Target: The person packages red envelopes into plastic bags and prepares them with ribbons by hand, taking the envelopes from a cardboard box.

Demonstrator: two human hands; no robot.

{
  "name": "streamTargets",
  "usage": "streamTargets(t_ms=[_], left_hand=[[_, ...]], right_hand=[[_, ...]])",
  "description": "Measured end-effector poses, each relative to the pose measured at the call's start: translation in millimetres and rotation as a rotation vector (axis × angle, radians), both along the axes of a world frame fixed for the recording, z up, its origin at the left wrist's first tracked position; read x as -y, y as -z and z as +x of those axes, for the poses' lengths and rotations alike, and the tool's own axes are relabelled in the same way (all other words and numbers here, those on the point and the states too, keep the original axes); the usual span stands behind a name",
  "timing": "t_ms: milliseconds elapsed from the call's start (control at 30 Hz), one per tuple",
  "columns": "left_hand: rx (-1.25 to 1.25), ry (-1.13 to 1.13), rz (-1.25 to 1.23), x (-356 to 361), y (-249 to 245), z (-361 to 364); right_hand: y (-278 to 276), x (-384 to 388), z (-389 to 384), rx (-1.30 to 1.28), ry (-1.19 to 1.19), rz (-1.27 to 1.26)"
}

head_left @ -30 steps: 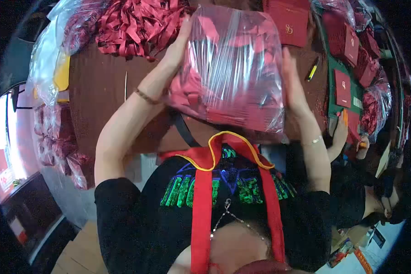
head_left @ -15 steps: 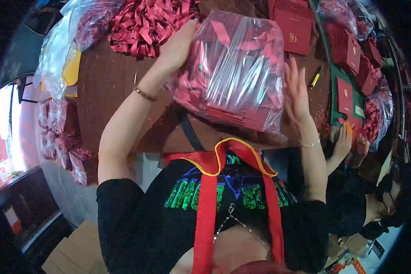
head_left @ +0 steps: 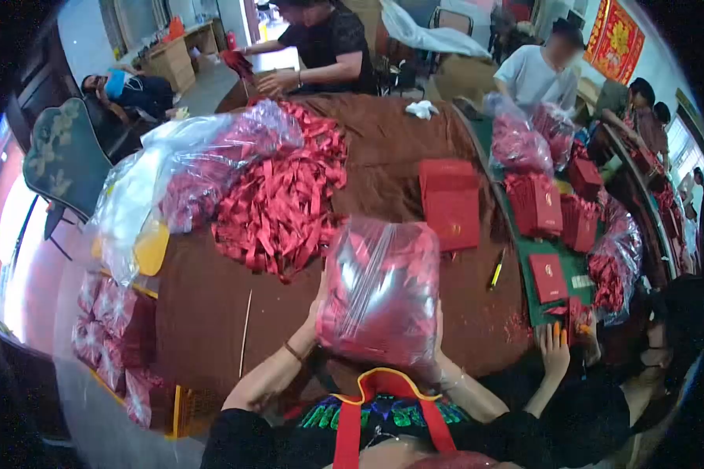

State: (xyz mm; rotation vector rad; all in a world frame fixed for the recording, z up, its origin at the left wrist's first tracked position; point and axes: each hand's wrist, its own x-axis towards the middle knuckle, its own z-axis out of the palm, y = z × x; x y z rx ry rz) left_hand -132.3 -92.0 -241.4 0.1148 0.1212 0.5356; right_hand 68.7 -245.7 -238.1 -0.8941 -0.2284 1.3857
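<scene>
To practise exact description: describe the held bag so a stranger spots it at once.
At the brown table's near edge, the left hand and right hand grip a clear bag of red pieces. Unlike the other bags, it is held upright.

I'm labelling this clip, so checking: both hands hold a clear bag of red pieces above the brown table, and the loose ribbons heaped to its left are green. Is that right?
Not quite: the ribbons are red, not green, as the head view shows. The rest stands: the left hand and right hand hold the clear bag above the brown table.
</scene>
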Motion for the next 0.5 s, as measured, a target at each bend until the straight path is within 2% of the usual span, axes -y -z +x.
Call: streamTargets(t_ms=[33,67,133,167,233,267,300,367,400,433,500], left_hand=[[0.137,0.012,-0.012,5,-37,5],[0.144,0.008,0.005,-1,-43,5],[-0.058,-0.138,0.177,-10,-50,4],[-0.059,-0.143,0.179,-14,-50,1],[0.35,0.302,-0.012,-32,-46,-2],[-0.294,-0.047,0.171,-38,-3,-1],[-0.297,-0.042,0.174,-36,-19,-1],[-0.751,-0.037,0.191,-14,-78,-3],[-0.944,-0.022,0.589,-16,-90,-13],[-0.836,-0.08,0.58,-27,-84,-18],[-0.9,-0.235,0.684,-89,-11,-26]], right_hand=[[-3,-12,5,0.012,-0.003,0.026],[-5,-20,7,0.092,0.039,0.041],[-7,-34,7,0.167,0.077,0.055],[2,-42,8,-0.208,-0.067,0.318],[16,-61,11,-0.97,-0.355,0.833],[9,-63,10,-0.971,-0.352,0.839],[-7,-61,8,-0.635,-0.277,0.572],[-31,-51,4,0.021,-0.116,0.009],[-29,-53,5,0.252,-0.054,0.137],[-30,-51,9,0.245,-0.052,0.128],[-94,-47,7,0.311,-0.042,0.043]])
